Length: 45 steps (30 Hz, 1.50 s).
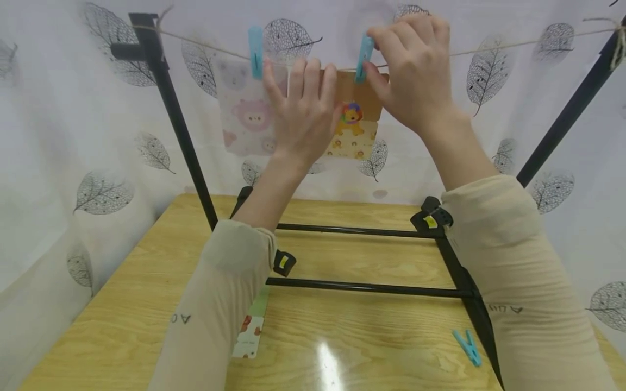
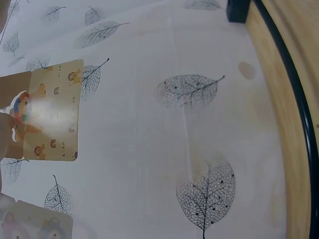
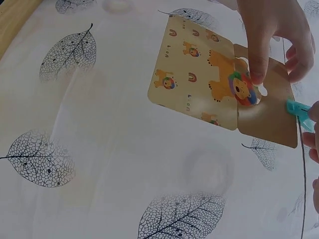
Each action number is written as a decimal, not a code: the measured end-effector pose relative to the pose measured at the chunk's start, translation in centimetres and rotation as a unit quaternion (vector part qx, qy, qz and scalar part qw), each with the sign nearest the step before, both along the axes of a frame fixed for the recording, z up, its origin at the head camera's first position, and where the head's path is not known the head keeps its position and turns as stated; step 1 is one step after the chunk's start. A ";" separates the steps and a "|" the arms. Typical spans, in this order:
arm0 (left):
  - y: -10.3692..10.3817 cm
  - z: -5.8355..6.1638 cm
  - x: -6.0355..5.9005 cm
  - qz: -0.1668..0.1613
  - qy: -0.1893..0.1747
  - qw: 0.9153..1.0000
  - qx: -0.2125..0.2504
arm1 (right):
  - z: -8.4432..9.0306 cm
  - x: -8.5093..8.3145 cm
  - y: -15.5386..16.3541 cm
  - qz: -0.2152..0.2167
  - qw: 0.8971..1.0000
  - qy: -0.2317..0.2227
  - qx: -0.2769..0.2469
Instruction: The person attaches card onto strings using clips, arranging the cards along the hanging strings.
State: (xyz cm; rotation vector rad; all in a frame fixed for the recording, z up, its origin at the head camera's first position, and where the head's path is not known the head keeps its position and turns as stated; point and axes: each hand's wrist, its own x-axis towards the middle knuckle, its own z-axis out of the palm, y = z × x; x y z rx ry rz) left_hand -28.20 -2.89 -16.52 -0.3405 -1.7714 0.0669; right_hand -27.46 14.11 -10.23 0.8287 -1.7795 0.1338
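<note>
Your right hand is pinching the turquoise plastic clothespin at the jute string, right over the top edge of the tan lion-print card. Your left hand lies on that card's front with fingers mostly straight, thumb tip near the lion; whether it's truly pinching, I can't tell. The card hangs at about 12 o'clock above the wooden table, just beside a pink bear-print card at its 9 o'clock that's already pegged with its own turquoise clothespin.

Risk-wise I'd say: if the pin bites only string and misses the card edge, the card drops once the left hand lets off. Pushing too hard could also swing the string and jostle the pink card.

The right wrist view shows the card's brown top flap and the pin tip at its edge, which your hands hide in the head view. Only the head view shows a spare turquoise clothespin at 5 o'clock on the table.
</note>
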 end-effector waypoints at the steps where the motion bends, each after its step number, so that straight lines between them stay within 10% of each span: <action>1: 0.0 0.0 0.0 -0.002 0.001 1.000 -0.001 | 0.0 0.0 0.0 -0.004 1.000 -0.003 0.002; 19: -0.4 -0.8 -0.4 -0.043 0.030 0.998 -0.020 | -1.2 0.0 1.0 0.002 1.000 0.009 0.011; 32: -1.1 -1.0 1.2 -0.085 0.039 0.995 -0.026 | -2.5 0.3 1.8 0.061 0.993 0.104 -0.015; 45: -3.0 -1.2 4.9 -0.234 0.052 0.969 -0.058 | -5.7 3.7 2.9 0.096 0.988 0.112 -0.035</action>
